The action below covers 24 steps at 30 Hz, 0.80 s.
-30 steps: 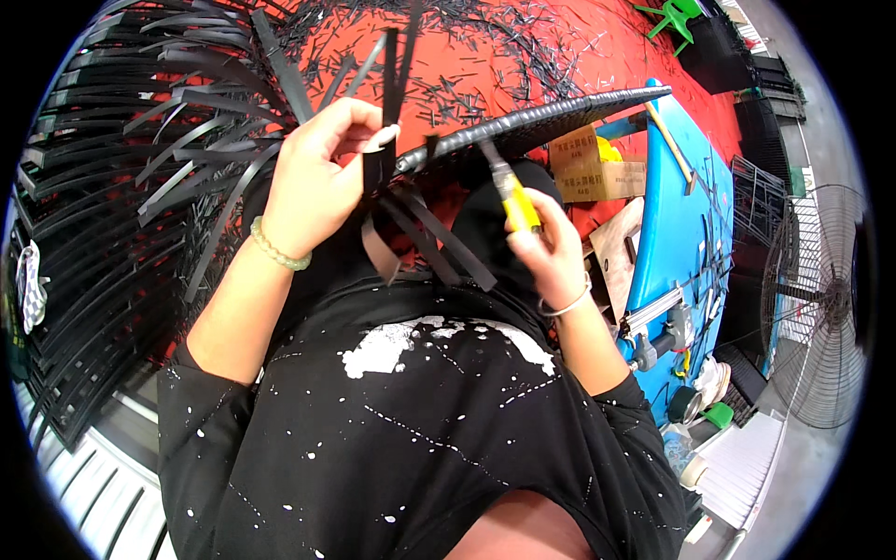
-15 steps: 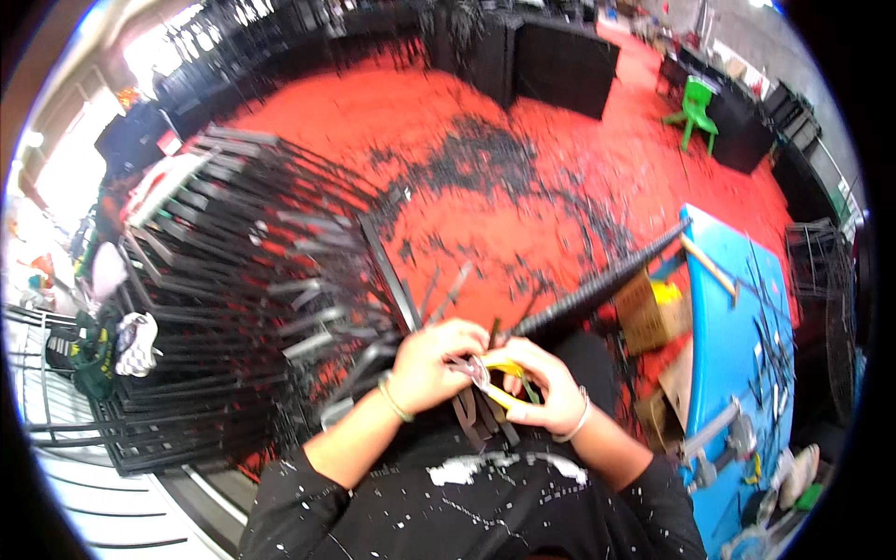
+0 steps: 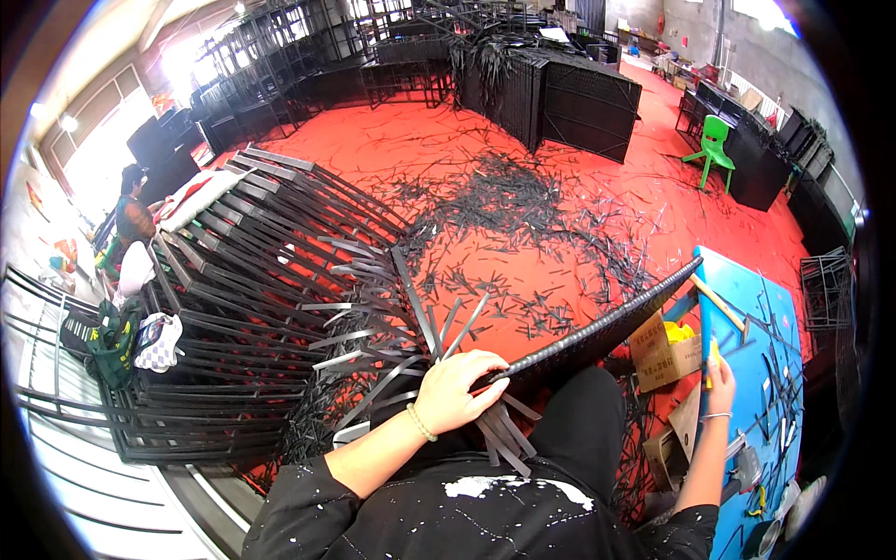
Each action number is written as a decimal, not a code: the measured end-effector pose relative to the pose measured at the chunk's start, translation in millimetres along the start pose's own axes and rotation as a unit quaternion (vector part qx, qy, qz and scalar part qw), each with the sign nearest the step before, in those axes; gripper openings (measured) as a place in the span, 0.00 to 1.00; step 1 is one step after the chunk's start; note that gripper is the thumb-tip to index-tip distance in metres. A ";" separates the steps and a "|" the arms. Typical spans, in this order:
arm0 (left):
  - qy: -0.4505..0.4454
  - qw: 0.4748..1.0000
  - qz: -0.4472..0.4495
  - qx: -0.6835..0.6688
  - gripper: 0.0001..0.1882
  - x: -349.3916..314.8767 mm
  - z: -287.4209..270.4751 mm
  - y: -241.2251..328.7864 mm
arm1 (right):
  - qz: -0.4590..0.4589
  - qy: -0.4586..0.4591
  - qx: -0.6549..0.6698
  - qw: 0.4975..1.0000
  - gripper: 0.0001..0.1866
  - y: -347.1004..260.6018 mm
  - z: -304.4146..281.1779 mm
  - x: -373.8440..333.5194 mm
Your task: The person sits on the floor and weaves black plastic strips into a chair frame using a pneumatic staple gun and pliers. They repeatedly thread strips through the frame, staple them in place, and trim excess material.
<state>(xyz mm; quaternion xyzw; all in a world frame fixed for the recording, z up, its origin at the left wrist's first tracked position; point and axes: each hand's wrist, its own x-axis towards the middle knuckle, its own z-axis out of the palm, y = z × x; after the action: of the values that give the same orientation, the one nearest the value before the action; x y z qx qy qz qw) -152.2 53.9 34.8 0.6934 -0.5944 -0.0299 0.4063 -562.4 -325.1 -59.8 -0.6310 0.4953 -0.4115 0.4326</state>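
My left hand [image 3: 457, 397] is closed at the near end of a black woven panel [image 3: 597, 322], its fingers curled over the braided edge. Flat dark strips [image 3: 504, 434] fan out below that hand, and more loose strip ends [image 3: 383, 345] stick out beyond it to the left. Over the near side of a blue table [image 3: 747, 280], my right hand [image 3: 719, 387] is closed round a yellow-handled tool [image 3: 714, 355], seemingly pliers. Only a slim yellow part of it shows; its jaws cannot be made out.
Black frame bars [image 3: 252, 280] are stacked at left. Strip scraps litter the red floor [image 3: 364, 131]. A wooden-handled tool [image 3: 721, 301] and strips lie on the blue table, with a cardboard box [image 3: 667, 359] beside it. A green chair [image 3: 714, 149] stands far right; a person [image 3: 133, 210] is far left.
My right hand has left my left hand and moved right to the blue table, carrying the yellow-handled tool. My left hand now grips the panel's edge. The view has shifted slightly.
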 end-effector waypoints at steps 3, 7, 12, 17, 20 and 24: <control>0.005 1.000 0.005 0.009 0.11 1.2 0.0 2.3 | 0.091 0.128 -0.203 0.967 0.35 64.6 -74.6 43.6; -0.002 1.000 -0.004 0.019 0.12 0.5 2.6 2.5 | 0.084 0.135 -0.376 0.913 0.45 121.8 -138.6 63.0; -0.002 0.999 -0.004 0.039 0.15 -4.0 7.1 -2.2 | 0.156 0.131 -0.553 0.808 0.56 132.5 -152.4 73.1; -0.049 0.995 -0.039 0.081 0.22 -7.5 7.8 -1.0 | 0.248 0.229 -0.683 0.647 0.55 121.9 -150.9 80.0; -0.086 0.987 -0.057 0.125 0.25 -8.2 8.8 0.8 | 0.073 0.205 -0.681 0.699 0.47 111.3 -136.3 92.5; -0.118 0.981 -0.044 0.146 0.25 -7.4 13.7 5.6 | -0.262 0.137 -0.495 0.817 0.40 71.7 -53.0 103.8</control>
<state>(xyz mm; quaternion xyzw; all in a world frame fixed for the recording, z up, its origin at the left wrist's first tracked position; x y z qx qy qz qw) -166.0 53.1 25.8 0.7625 -0.6049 -0.0422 0.2256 -614.2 -443.9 -103.5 -0.8028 0.5025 -0.2914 -0.1343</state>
